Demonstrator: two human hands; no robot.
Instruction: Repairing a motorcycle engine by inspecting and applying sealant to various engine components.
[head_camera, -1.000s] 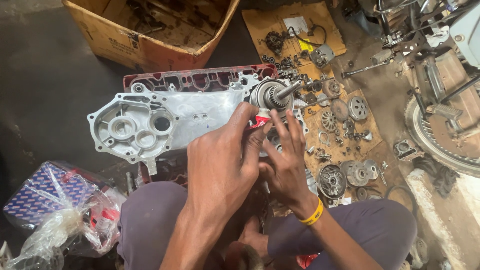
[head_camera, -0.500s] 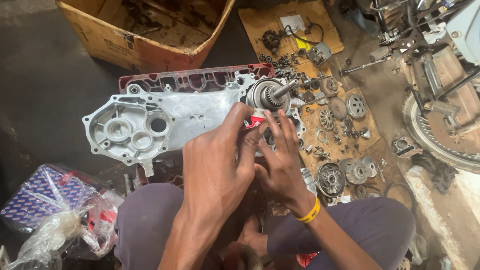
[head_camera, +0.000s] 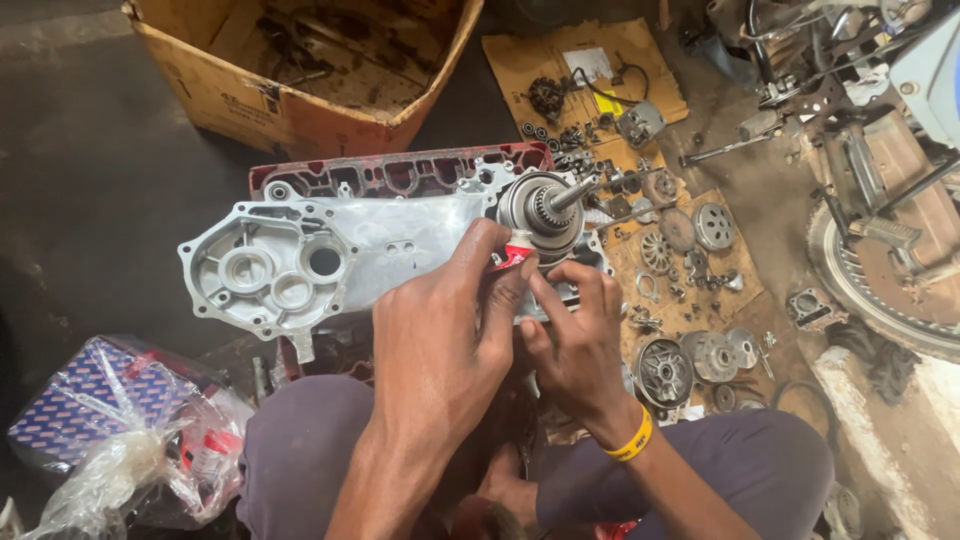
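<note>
A torn cardboard box (head_camera: 300, 70) holding dark, greasy parts is sitting well beyond the hands, up and to their left. A flattened cardboard sheet (head_camera: 585, 70) is lying beyond them to the right, carrying a chain (head_camera: 547, 98), bearings and small fittings. Gears and toothed discs (head_camera: 690, 225) are lying scattered on more cardboard just to the right of the hands, with larger round clutch parts (head_camera: 665, 372) nearer the knee. A clear plastic bag with a patterned blue packet (head_camera: 95, 410) is resting low to their left. A spoked wheel (head_camera: 870, 280) is leaning at the far right.
</note>
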